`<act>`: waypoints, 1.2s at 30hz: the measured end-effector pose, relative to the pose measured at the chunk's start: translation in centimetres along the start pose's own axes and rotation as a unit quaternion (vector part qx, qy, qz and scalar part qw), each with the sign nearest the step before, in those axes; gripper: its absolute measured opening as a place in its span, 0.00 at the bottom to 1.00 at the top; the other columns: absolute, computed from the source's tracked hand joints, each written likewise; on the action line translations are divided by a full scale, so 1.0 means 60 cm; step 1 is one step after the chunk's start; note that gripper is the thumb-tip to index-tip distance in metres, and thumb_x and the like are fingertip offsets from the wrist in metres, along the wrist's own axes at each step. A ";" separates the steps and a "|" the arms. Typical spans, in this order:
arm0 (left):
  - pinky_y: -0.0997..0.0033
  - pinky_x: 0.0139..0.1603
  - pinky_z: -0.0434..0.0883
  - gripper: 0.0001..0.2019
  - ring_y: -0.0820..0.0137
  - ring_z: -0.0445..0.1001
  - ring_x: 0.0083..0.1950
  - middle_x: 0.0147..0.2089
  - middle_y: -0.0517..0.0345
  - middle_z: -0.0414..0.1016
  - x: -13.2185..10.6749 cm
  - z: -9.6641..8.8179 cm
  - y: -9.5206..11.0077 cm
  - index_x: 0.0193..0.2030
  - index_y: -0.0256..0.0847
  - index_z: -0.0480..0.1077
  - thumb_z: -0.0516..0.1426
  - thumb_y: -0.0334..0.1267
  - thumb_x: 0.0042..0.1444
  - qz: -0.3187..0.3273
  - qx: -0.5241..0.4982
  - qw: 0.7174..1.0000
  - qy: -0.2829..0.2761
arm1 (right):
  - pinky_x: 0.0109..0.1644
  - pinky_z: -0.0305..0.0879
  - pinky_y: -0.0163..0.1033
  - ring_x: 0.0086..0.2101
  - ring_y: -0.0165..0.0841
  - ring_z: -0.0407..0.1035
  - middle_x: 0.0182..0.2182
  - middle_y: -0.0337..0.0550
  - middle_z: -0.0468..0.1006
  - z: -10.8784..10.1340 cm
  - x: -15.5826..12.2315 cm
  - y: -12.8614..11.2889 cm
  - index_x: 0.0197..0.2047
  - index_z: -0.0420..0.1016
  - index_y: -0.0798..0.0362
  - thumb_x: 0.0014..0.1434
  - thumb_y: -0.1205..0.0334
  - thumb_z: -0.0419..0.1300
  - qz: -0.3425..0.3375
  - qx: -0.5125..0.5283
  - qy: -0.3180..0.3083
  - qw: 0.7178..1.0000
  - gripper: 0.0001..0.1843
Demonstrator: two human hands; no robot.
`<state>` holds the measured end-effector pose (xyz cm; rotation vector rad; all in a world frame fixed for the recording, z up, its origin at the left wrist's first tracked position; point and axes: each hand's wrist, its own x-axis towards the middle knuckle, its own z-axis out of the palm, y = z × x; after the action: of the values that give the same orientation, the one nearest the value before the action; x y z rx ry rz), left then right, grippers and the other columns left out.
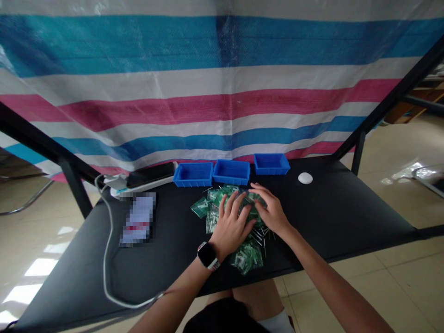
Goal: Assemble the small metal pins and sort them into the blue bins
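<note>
A heap of small green packets [248, 256] lies on the black table [347, 212], with thin metal pins [261, 236] loose among them. My left hand [231, 225], a smartwatch on its wrist, rests flat on the heap with fingers spread. My right hand [268, 208] lies beside it on the same heap, fingers stretched out over the packets. Neither hand visibly holds anything. Three blue trays [193, 175] [231, 172] [271, 163] stand in a row just beyond the heap.
A white round object [305, 178] sits right of the trays. A power strip [145, 178] with a white cable [106, 259] lies at the back left, a blurred card [138, 225] near it. A striped tarp [222, 92] hangs behind the table.
</note>
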<state>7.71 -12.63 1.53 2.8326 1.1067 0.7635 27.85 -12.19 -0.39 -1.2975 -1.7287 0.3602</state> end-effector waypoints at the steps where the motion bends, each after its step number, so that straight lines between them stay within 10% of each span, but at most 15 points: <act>1: 0.35 0.79 0.56 0.16 0.47 0.57 0.79 0.75 0.42 0.66 -0.001 -0.006 0.002 0.61 0.40 0.73 0.53 0.44 0.74 -0.005 -0.011 1.000 0.003 | 0.69 0.69 0.55 0.63 0.46 0.72 0.61 0.51 0.78 0.000 0.011 -0.002 0.63 0.78 0.47 0.73 0.63 0.53 0.006 -0.010 0.020 1.000 0.20; 5: 0.38 0.79 0.57 0.18 0.49 0.58 0.79 0.72 0.45 0.69 -0.030 -0.040 0.006 0.62 0.43 0.74 0.55 0.45 0.71 0.066 -0.079 0.994 -0.035 | 0.55 0.76 0.51 0.47 0.45 0.75 0.47 0.52 0.78 0.002 0.070 -0.006 0.68 0.75 0.46 0.73 0.60 0.56 0.009 -0.137 0.007 0.991 0.23; 10: 0.36 0.78 0.57 0.25 0.48 0.59 0.78 0.75 0.51 0.67 -0.086 -0.054 0.006 0.67 0.49 0.72 0.59 0.56 0.68 0.162 -0.079 0.978 -0.105 | 0.59 0.66 0.59 0.55 0.54 0.67 0.52 0.57 0.77 0.002 0.150 0.012 0.49 0.86 0.50 0.69 0.63 0.63 -0.111 -0.312 -0.098 0.939 0.10; 20: 0.38 0.76 0.61 0.23 0.48 0.59 0.78 0.75 0.42 0.64 -0.040 -0.014 0.022 0.69 0.45 0.68 0.57 0.49 0.72 0.032 -0.044 0.997 -0.053 | 0.59 0.65 0.59 0.54 0.54 0.68 0.55 0.57 0.79 0.003 0.164 0.041 0.58 0.81 0.52 0.69 0.68 0.58 -0.098 -0.307 -0.082 0.943 0.18; 27: 0.38 0.76 0.58 0.25 0.46 0.57 0.78 0.77 0.43 0.62 0.001 -0.073 -0.121 0.75 0.44 0.63 0.51 0.41 0.73 -0.175 0.026 0.982 0.072 | 0.67 0.64 0.62 0.63 0.57 0.66 0.61 0.61 0.75 -0.050 0.114 0.095 0.68 0.71 0.56 0.67 0.64 0.59 -0.030 -0.278 0.040 0.959 0.27; 31: 0.32 0.74 0.54 0.25 0.38 0.50 0.79 0.77 0.47 0.64 0.020 -0.066 -0.213 0.75 0.50 0.65 0.50 0.44 0.74 -0.191 0.084 0.978 0.030 | 0.65 0.65 0.59 0.56 0.53 0.72 0.53 0.55 0.81 -0.073 0.107 0.132 0.59 0.78 0.53 0.68 0.66 0.57 -0.025 -0.259 0.011 0.966 0.19; 36: 0.39 0.73 0.54 0.19 0.48 0.68 0.64 0.54 0.46 0.79 0.039 -0.041 -0.249 0.63 0.47 0.77 0.50 0.44 0.74 -0.182 0.106 0.977 -0.027 | 0.60 0.67 0.54 0.50 0.49 0.75 0.47 0.52 0.83 -0.073 0.118 0.138 0.52 0.81 0.51 0.69 0.67 0.55 -0.023 -0.232 0.014 0.972 0.15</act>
<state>-1.42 -0.33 2.04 2.6590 1.7252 0.5653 36.18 -3.91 -0.26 -1.5752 -1.8836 -0.1005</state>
